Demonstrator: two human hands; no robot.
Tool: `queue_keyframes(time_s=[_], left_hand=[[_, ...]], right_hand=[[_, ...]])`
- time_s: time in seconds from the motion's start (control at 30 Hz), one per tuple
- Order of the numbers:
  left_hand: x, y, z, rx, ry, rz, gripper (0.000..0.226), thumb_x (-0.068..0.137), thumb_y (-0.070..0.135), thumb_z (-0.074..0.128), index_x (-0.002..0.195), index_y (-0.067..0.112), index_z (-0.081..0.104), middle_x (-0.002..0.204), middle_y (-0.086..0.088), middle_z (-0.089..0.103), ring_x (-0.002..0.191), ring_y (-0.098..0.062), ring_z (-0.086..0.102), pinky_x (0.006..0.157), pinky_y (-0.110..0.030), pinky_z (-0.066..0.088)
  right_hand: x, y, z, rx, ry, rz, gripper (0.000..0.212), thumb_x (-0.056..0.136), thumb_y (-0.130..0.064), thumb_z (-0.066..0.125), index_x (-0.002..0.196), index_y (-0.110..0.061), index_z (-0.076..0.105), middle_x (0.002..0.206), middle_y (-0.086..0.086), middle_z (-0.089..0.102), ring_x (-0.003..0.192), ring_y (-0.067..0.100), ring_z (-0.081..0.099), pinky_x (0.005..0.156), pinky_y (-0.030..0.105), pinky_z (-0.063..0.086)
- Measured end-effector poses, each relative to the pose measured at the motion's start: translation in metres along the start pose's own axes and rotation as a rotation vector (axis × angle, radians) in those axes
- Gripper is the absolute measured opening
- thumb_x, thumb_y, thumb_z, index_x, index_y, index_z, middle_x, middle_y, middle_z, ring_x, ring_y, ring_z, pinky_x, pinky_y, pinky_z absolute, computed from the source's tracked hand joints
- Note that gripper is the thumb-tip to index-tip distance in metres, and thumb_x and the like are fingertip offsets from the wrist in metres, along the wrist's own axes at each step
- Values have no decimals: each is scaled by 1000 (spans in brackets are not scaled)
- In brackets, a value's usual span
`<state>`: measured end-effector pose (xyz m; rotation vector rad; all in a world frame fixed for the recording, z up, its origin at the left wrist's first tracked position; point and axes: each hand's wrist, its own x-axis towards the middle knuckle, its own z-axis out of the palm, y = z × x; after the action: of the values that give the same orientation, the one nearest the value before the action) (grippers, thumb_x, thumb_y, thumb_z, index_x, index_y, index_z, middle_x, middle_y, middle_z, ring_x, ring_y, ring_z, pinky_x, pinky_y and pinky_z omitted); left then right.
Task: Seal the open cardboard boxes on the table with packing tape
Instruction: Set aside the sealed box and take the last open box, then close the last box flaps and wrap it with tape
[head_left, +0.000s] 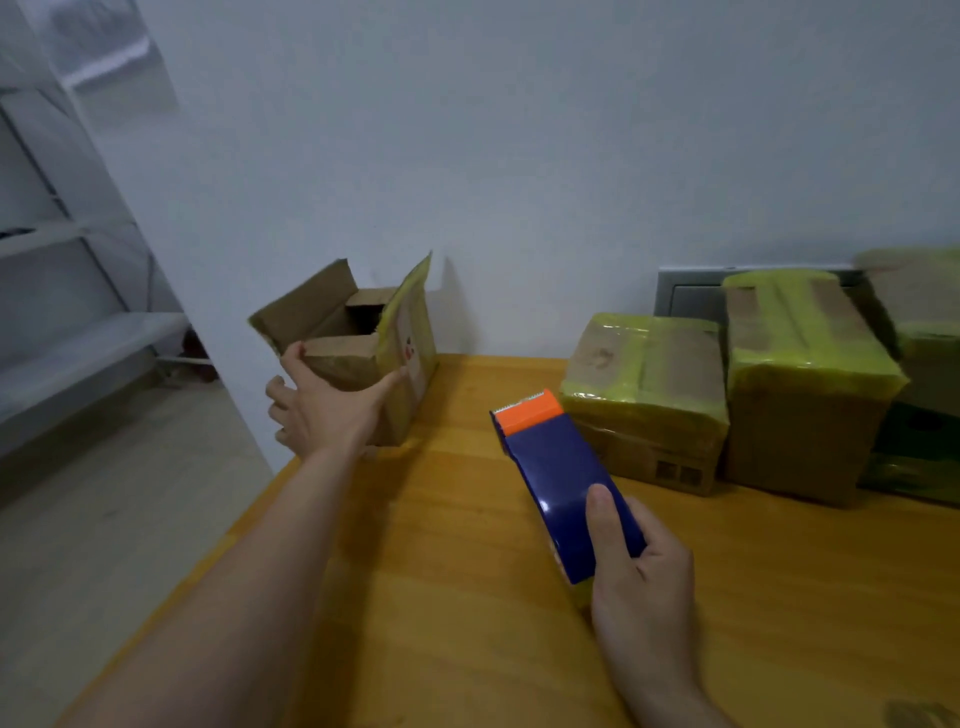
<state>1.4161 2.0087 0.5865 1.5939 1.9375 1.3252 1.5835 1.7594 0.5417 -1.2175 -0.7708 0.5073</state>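
Note:
An open cardboard box stands at the table's far left corner with its flaps up; one flap carries yellow tape. My left hand reaches to its near side, thumb against the right face and a finger at the left edge, spanning the box. My right hand grips a blue tape dispenser with an orange cutter end, held above the middle of the wooden table. The dispenser points toward the far boxes.
Several boxes wrapped in yellow tape line the wall at the far right. A grey panel sits behind them. The table's left edge drops to the floor, with white shelving beyond.

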Motion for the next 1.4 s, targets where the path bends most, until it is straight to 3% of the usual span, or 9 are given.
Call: queue_keyframes(time_s=[0.17,0.33,0.53,0.63,0.77,0.93,1.1,1.27,1.4], left_hand=[[9,0,7,-79,109,36,96,62,48,92,140,31,38,144,-5,46,134,-32,48,105,-51,48],[-17,4,-19,-239,208,133,97,60,42,95,139,41,38,145,4,46,135,-22,46,109,-43,47],[-87,18,-81,-451,252,224,101,58,49,98,140,34,41,144,7,45,130,-6,45,106,-21,43],[-126,26,-105,-596,156,205,99,61,45,99,140,32,42,141,8,46,121,0,50,90,-2,42],[-169,37,-123,-813,-24,106,93,60,44,96,136,35,44,136,6,54,116,-9,62,83,-22,55],[-211,38,-132,-734,-346,231,87,57,34,96,130,37,48,128,10,57,109,-1,60,72,-22,54],[-241,38,-128,-615,-723,339,89,52,31,97,127,42,52,131,11,59,114,-11,62,81,-36,61],[-262,43,-117,-529,-980,427,89,61,21,100,133,38,50,132,12,57,115,-16,63,79,-29,60],[-272,59,-110,-595,-1043,436,98,47,58,98,130,35,52,119,20,63,109,-12,65,85,-36,59]], right_hand=[[6,3,-7,-38,28,7,51,89,-55,52,84,-7,69,74,12,66,69,33,58,55,25,43],[0,-3,-14,-45,43,-3,52,93,-53,52,83,-4,67,72,10,64,67,32,57,54,22,42],[-10,-24,-19,-20,121,-76,57,98,-54,57,80,0,63,71,16,62,67,36,53,56,29,40],[-20,-43,-29,30,171,-69,38,96,-46,55,84,-13,69,79,10,70,74,33,61,63,35,47],[-45,-70,-58,50,181,-93,30,95,-47,52,88,-22,69,84,-1,72,71,15,64,64,31,50],[-66,-103,-112,54,296,-187,35,96,-47,50,87,-20,70,76,1,70,67,14,63,57,19,48],[-79,-133,-165,44,498,-248,33,101,-44,51,93,-20,72,74,-4,70,65,1,63,54,12,48],[-91,-158,-202,-15,529,-360,32,103,-39,50,92,-16,70,79,2,69,67,3,64,54,12,47],[-89,-166,-217,-97,506,-455,41,103,-40,52,79,-10,64,66,-1,62,57,9,53,49,16,41]])
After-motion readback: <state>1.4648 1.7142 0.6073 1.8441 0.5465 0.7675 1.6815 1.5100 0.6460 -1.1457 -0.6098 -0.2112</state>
